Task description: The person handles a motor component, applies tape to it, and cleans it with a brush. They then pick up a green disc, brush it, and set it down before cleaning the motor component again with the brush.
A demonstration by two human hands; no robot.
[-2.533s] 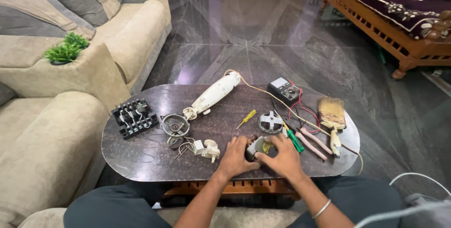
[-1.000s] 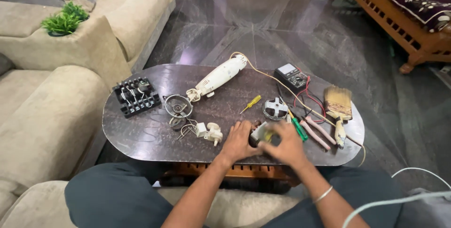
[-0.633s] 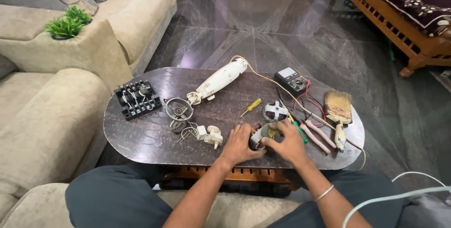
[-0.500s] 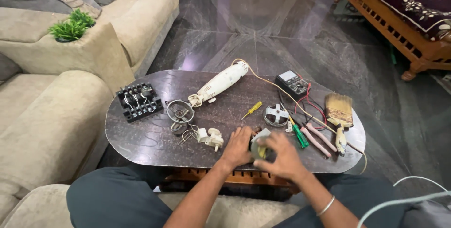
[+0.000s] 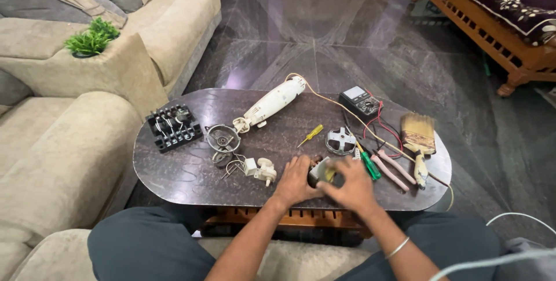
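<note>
Both my hands close around a small electric motor part [image 5: 320, 172] near the front edge of the dark oval table [image 5: 185, 174]. My left hand [image 5: 294, 181] grips its left side and my right hand [image 5: 352, 184] covers its right side and top. Just behind the hands lie a round grey metal part [image 5: 340, 141], a yellow screwdriver [image 5: 310, 135] and a green screwdriver [image 5: 369, 164]. A small white plastic piece with wires [image 5: 260, 168] sits left of my left hand.
On the table stand a white hand-blender body [image 5: 271, 103] with cord, a black multimeter [image 5: 359, 102] with red probes [image 5: 392, 168], a paintbrush [image 5: 418, 136], a black switch block [image 5: 172, 126] and a round metal housing [image 5: 222, 138]. Beige sofas sit left, a wooden bed far right.
The camera has shifted slightly. My hands stay on the motor part and have turned it a little between them; my right hand now lies further over its top.
</note>
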